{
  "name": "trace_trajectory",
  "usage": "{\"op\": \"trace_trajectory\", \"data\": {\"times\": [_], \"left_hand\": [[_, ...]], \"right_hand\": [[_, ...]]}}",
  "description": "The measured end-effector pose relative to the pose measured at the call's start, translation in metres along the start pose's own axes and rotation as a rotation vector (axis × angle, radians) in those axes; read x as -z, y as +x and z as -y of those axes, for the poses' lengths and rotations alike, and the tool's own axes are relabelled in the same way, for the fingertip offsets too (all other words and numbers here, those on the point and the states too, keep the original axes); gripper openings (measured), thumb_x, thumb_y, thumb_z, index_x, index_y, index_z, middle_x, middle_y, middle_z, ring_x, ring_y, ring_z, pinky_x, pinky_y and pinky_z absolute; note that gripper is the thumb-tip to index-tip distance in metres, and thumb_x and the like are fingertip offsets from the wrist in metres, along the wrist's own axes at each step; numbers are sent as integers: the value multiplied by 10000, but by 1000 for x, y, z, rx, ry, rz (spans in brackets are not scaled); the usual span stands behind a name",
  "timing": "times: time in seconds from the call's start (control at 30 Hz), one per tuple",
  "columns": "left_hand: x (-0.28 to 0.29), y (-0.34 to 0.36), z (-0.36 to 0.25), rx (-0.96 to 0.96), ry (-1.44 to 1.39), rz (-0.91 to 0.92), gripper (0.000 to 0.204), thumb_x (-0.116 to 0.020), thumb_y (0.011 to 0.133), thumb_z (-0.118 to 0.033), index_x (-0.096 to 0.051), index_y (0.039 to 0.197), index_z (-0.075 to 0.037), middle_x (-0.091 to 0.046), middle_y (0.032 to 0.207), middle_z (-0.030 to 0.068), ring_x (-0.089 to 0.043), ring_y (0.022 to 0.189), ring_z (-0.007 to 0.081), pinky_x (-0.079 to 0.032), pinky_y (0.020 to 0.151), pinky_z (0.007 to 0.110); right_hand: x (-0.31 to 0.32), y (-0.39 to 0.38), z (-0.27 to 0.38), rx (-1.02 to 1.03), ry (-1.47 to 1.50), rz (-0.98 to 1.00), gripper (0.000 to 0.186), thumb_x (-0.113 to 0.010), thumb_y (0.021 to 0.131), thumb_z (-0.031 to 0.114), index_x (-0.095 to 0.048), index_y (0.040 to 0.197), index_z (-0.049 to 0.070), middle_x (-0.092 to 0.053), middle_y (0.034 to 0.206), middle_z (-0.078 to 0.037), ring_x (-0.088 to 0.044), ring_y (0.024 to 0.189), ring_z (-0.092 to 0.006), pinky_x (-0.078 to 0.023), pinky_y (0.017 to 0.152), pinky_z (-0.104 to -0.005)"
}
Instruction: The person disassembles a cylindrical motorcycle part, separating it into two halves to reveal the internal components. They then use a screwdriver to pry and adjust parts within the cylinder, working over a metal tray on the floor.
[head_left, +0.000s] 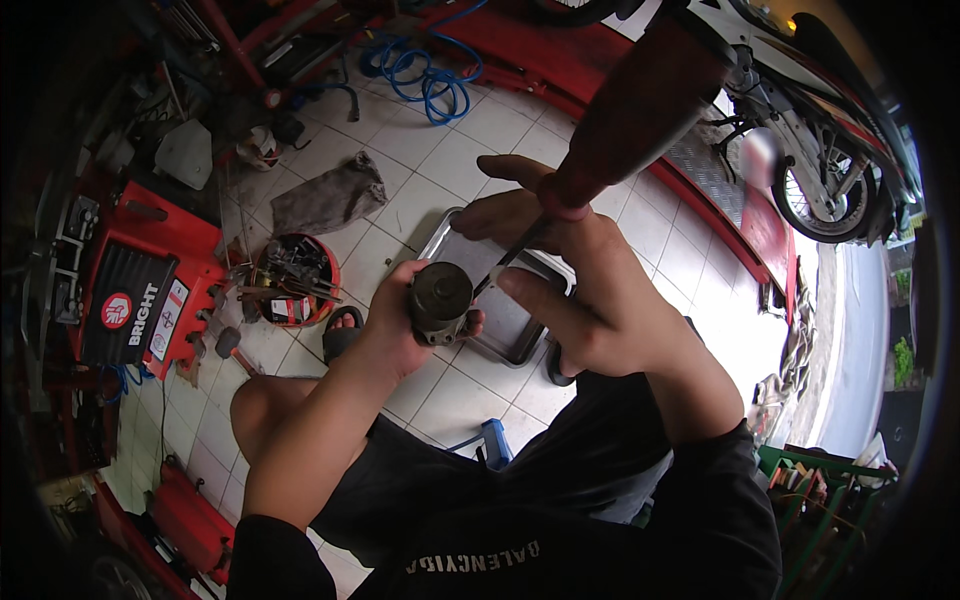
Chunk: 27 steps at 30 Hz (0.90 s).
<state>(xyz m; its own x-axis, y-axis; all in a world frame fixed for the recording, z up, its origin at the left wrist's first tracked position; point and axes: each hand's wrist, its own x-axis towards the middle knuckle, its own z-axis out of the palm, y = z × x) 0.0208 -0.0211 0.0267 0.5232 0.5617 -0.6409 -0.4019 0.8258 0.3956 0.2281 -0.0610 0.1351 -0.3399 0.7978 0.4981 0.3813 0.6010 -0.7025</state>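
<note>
In my left hand [393, 325] I hold a dark, round metal part [440, 290] with a cylindrical body and a lug at its lower edge. The fingers wrap around its side, with its round end facing up. A screwdriver [640, 110] with a large red handle slants upward beside my right hand [590, 285], its thin shaft passing between thumb and fingers. Loosely, the right hand steadies it near the handle's base, fingers stretched forward. The shaft's lower end lies close to the metal part; whether it touches cannot be made out.
Below my hands a metal tray [525, 340] lies on white floor tiles. To the left are a red bucket of tools [330, 290], a grey rag [330, 195] and a red machine [150, 290]. A motorcycle [825, 170] stands by a red ramp [700, 200] at right; a blue hose [430, 85] coils behind.
</note>
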Motion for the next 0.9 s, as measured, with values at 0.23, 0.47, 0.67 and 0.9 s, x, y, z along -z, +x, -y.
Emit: {"op": "trace_trajectory", "data": {"times": [0.23,0.47,0.67,0.9], "left_hand": [[14,7,1,45,-32,95,519,-370,1013,-385,-593,1124,71,-670,964,252,-677,851,417,-571,801,541],[7,1,-1,18,16,72,529,-351,1026,-381,-604,1109,76,-673,946,252,-681,829,412,-577,790,526],[10,3,-1,51,-13,128,522,-352,1026,-370,-602,1109,80,-677,939,251,-686,830,416,-580,789,524],[3,-1,1,30,-12,120,516,-366,1017,-373,-604,1111,75,-683,958,239,-687,838,419,-576,795,531]], "right_hand": [[4,0,13,-128,-72,-35,249,-796,806,39,-694,1026,-19,-738,961,-181,-749,840,-312,-584,725,-371],[4,3,17,-109,-26,35,393,-760,799,-52,-659,1177,-15,-708,1185,-185,-704,1099,-334,-560,920,-390],[1,2,10,-52,-18,-85,191,-757,798,-23,-701,981,-12,-736,839,-138,-749,796,-349,-584,727,-370],[-2,0,16,-44,-72,-90,404,-830,766,-11,-646,1125,7,-741,1112,-121,-732,965,-286,-568,863,-369]]}}
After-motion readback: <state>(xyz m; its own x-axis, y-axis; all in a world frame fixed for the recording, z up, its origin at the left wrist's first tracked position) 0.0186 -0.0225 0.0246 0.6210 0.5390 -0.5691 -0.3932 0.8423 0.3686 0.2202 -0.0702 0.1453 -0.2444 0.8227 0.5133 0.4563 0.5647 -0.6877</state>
